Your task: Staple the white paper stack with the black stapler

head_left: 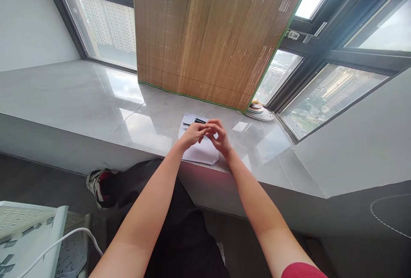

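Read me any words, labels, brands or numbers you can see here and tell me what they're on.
None can be read.
White paper sheet under the left hand and right hand: dark marks near its top edge, too small and blurred.
Sneaker: no legible brand.
Stacked plates: no legible text.

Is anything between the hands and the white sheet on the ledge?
Nothing visible. The left hand and right hand meet directly above the sheet; a small dark object lies at its far edge, beyond the fingers.
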A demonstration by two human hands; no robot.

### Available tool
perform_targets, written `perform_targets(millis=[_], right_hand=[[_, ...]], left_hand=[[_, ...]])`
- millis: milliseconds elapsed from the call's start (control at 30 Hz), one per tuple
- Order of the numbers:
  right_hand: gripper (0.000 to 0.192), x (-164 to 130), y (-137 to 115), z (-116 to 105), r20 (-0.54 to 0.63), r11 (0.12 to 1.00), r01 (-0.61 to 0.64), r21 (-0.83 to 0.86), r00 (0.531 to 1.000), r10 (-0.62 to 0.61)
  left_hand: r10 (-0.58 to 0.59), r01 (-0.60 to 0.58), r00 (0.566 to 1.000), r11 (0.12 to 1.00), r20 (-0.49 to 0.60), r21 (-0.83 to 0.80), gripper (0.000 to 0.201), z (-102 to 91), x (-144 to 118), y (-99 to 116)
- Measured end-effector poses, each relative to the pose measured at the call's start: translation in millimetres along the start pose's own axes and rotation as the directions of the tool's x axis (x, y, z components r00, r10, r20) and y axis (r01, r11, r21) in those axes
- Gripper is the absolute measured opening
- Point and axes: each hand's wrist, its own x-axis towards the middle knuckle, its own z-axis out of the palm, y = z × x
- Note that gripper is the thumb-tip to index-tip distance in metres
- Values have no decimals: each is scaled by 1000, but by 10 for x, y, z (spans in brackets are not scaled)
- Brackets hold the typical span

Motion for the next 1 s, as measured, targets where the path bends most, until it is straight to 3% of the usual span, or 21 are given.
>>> perform_targets(millis=[233,367,433,500,567,667,733,867,1000], right_hand=[[34,36,-7,-23,-21,978,-112,176,993,117],[28,39,-43,-10,-80,972,-100,213,990,119],[27,42,-3,-39,-167,966,-127,224,972,167],[31,63,120,-122,-292,947,-220,234,913,284],[37,114,326,-267,-382,892,-359,273,811,443],[43,222,721,-567,-386,777,-552,302,674,630],[42,278,978,-772,-402,739,-634,228,630,664],[27,262,1376,-1044,-498,665,-746,-37,590,635],[16,125,1658,-1095,-444,580,-746,-328,663,602]], left_hand=[[13,-7,997,996,70,-89,60,-42,-63,168],[-15,17,1000,993,23,-113,60,-9,-46,152],[-31,26,999,989,-29,-146,62,-3,-28,126],[-40,17,992,983,-123,-180,63,-12,-13,107],[-44,1,976,980,-212,-201,60,-32,-6,99],[-47,-15,964,974,-261,-228,54,-57,-1,99],[-55,-12,965,968,-257,-252,53,-51,4,96],[-72,0,966,959,-246,-282,50,32,-8,81],[-70,19,972,974,-224,-224,50,69,-34,145]])
